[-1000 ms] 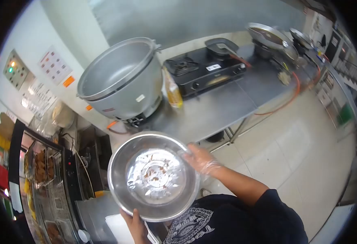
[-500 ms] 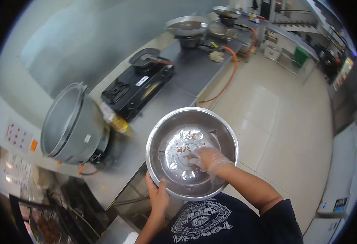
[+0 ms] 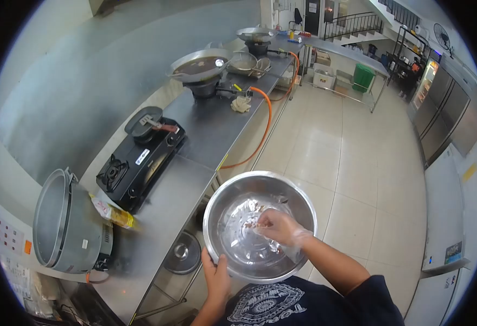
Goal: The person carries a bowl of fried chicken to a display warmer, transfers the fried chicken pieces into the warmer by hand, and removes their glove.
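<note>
A wide stainless steel mixing bowl point(image 3: 213, 206) is held in front of my dark printed shirt. My left hand point(image 3: 217, 274) grips its near left rim, thumb over the edge. Inside the bowl is my right hand point(image 3: 280, 226), in a clear plastic glove, its fingers drawn together over the bottom. Small brown food bits point(image 3: 249, 224) show right at those fingertips; how many are pinched is hidden. The bowl's inside looks shiny and wet or greasy.
Along the left runs a steel counter point(image 3: 195, 168) with a large rice cooker point(image 3: 81, 228), a yellow packet point(image 3: 118, 215), a black gas stove point(image 3: 140, 168) with a pan point(image 3: 143, 122), and a wok point(image 3: 200, 65) of brown liquid. An orange hose point(image 3: 270, 117) hangs off its edge. A lid point(image 3: 184, 252) sits below.
My view has tilted up, showing more of the room. My right fingers have drawn together, and fewer brown bits show. My left hand keeps its hold on the rim.
</note>
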Tool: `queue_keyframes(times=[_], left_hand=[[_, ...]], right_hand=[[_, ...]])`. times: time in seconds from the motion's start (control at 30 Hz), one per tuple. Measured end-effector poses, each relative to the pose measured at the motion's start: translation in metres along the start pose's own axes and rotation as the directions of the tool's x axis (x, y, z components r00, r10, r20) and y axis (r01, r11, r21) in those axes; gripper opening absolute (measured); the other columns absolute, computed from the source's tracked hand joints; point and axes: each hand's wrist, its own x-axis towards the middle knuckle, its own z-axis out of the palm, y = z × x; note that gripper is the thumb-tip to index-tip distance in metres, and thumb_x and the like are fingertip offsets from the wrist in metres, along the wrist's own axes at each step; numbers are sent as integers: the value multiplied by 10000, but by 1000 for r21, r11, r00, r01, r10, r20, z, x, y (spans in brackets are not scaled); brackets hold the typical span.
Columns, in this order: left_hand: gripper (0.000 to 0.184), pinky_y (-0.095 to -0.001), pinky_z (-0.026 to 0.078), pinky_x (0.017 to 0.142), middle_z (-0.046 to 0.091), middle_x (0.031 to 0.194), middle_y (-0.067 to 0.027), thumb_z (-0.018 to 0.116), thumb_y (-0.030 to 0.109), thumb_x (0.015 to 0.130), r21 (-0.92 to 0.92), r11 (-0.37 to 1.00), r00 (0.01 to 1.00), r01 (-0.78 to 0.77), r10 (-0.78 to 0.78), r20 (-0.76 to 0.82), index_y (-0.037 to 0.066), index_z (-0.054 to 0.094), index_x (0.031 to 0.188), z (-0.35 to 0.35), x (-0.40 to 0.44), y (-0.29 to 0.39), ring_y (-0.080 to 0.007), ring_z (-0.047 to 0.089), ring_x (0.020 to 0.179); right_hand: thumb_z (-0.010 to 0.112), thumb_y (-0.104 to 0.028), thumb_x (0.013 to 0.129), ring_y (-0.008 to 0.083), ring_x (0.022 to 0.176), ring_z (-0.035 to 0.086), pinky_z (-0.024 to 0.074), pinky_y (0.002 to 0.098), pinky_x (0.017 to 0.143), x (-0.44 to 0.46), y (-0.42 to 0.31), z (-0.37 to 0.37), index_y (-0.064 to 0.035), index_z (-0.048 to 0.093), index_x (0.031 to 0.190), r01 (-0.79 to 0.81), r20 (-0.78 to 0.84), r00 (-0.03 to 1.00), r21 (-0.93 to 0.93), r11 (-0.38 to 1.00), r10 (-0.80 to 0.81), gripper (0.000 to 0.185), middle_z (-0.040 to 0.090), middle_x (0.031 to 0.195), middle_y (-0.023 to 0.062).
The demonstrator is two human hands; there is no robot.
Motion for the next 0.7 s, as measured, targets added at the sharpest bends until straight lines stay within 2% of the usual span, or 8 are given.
queue_keyframes(times=[0.07, 0.13, 0.2, 0.3, 0.33, 0.4, 0.53, 0.7], left_hand=[[566, -373, 390, 1111, 484, 1438, -148, 458, -43, 992, -41, 999, 1000, -24, 24, -14, 25, 301, 1531, 2, 12, -16, -233, 505, 1298], [553, -358, 390, 1100, 492, 1425, -154, 470, -35, 986, -110, 994, 999, -13, 9, -37, 14, 322, 1516, 5, 20, -20, -229, 512, 1281], [541, -350, 390, 1095, 498, 1418, -147, 469, -37, 981, -123, 992, 997, 9, -18, -79, 15, 344, 1505, -1, 27, -25, -227, 517, 1270], [542, -357, 392, 1097, 502, 1418, -143, 466, -44, 977, -97, 995, 988, 38, -52, -142, 16, 349, 1502, -16, 40, -29, -230, 518, 1271], [526, -392, 425, 1087, 489, 1433, -152, 439, -20, 1007, -46, 999, 996, -20, 16, -93, 50, 328, 1516, -25, 46, -31, -239, 524, 1276], [530, -395, 416, 1094, 478, 1451, -161, 441, -22, 1002, 10, 999, 989, -50, 51, -140, 29, 319, 1516, -37, 57, -27, -252, 518, 1285], [558, -402, 394, 1108, 465, 1471, -175, 462, -10, 996, 44, 994, 961, -102, 110, -255, -1, 288, 1526, -61, 85, -24, -272, 506, 1300], [536, -383, 449, 1041, 474, 1430, -177, 477, 7, 997, -33, 992, 951, -120, 105, -291, 31, 318, 1508, -97, 132, -30, -256, 533, 1257]], right_hand=[[733, -151, 913, 233, 898, 686, 536, 363, 800, -12, -24, -36, -26, 664, 946, 30, -53, 999, 353, 935, -12, 147, 691, 955, 129], [753, -113, 901, 214, 826, 679, 541, 371, 755, -31, -60, -62, -28, 658, 901, 10, -69, 995, 781, 624, 70, 127, 671, 912, 95], [745, -113, 909, 242, 800, 678, 541, 383, 725, -43, -80, -81, -47, 650, 863, 321, -191, 943, 738, 594, -271, 124, 671, 945, 125], [711, -137, 943, 291, 810, 689, 542, 368, 698, -44, -115, -110, -79, 620, 838, 591, -145, 630, 727, 350, -763, 151, 672, 991, 180], [694, -153, 960, 300, 806, 688, 540, 366, 684, -39, -123, -112, -92, 603, 864, 639, -135, 482, 730, 242, -866, 145, 674, 999, 198], [740, -183, 921, 299, 888, 681, 538, 384, 765, -37, -135, -106, -52, 679, 1008, 644, -146, 417, 744, 178, -897, 169, 697, 1032, 175], [754, -110, 898, 270, 945, 687, 558, 404, 814, -64, -111, -95, -24, 736, 1029, 503, 116, 633, 690, 521, -765, 158, 706, 1097, 145], [736, -84, 903, 269, 972, 687, 565, 396, 846, -67, -123, -74, -25, 727, 1063, 302, 191, 706, 789, 535, -682, 171, 704, 1111, 145]])
